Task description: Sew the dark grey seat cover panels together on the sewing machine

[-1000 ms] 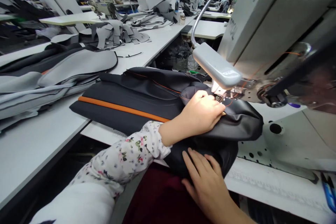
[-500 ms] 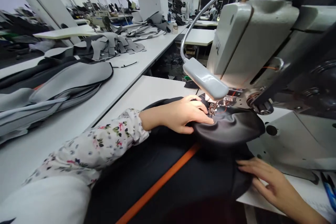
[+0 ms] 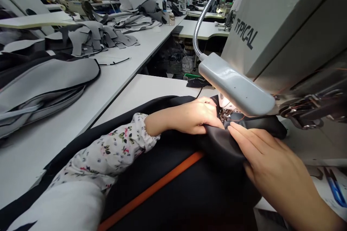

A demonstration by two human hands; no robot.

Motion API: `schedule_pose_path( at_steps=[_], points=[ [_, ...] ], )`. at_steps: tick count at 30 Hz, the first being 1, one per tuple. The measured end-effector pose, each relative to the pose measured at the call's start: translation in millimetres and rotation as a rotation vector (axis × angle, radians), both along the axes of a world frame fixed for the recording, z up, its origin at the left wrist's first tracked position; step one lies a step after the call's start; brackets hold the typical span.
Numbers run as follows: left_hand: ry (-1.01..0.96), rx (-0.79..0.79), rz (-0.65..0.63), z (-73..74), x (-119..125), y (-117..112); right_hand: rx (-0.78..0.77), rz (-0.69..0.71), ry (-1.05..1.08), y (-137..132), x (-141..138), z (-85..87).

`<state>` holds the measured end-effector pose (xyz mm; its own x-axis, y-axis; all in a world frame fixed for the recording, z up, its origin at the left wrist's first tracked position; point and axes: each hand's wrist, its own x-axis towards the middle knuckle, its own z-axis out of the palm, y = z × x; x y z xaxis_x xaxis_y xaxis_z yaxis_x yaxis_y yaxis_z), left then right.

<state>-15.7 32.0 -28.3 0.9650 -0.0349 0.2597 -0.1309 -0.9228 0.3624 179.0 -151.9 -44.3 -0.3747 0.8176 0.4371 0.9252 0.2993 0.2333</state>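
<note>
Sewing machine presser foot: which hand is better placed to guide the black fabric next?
Left, probably: the left hand sits right beside the presser foot, on the black fabric, while the right hand lies farther out on the fold.

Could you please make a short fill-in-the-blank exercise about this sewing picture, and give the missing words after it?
1. The word printed on the sewing machine is ____.
2. The stripe on the black cover is ____.
3. The left hand comes out of a sleeve with a ____ pattern.

Missing words: TYPICAL; orange; floral
</note>
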Motion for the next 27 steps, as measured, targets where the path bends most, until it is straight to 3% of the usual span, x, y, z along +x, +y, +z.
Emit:
schedule_pose_path(
  at_steps=[9, 27],
  points=[
    [-0.019, 0.123, -0.018, -2.0, -4.2, -9.3, -0.047, -0.026, 0.020, 4.4, -4.7, -4.2],
    [-0.007, 0.039, 0.005, -8.6, -12.0, -5.9, -0.040, -0.086, 0.018, 5.3, 2.9, -16.6]
  ],
)
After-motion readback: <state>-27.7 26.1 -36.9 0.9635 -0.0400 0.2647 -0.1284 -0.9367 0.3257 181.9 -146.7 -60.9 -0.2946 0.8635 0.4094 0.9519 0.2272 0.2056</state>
